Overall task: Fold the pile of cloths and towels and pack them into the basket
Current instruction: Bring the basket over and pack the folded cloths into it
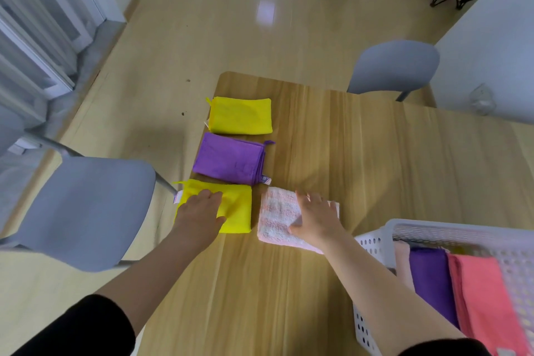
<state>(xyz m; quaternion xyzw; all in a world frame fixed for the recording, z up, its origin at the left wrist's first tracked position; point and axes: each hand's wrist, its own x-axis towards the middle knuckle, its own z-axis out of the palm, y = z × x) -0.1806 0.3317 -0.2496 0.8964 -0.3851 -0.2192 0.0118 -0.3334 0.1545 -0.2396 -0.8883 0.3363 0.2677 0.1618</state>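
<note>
Right hand (316,218): fingers (310,200) spread and laid flat on top of a folded pale pink terry towel (276,211), pressing it, not clenched. Thumb sits at the towel's near-left edge; can't tell if it tucks under.

Left hand (202,211): fingers (212,195) straight, palm down on a folded yellow microfibre cloth (238,208) at the left edge of the wooden table (375,167). No grasp.

The towel lies just right of that yellow cloth, apart by a narrow gap. Its long axis runs far-left to near-right, and its near-right end is just beside the corner of the white perforated plastic basket (433,225).

The basket lies to the right of the right hand and nearer the person, so the right hand is the closer one for packing. Likely move: lift the towel and carry it right.

A folded purple cloth (430,277) and a coral one (479,292) already stand inside the basket.

Beyond the left hand, in a row: a folded purple microfibre cloth (228,162), then a second folded yellow cloth (241,115).
</note>
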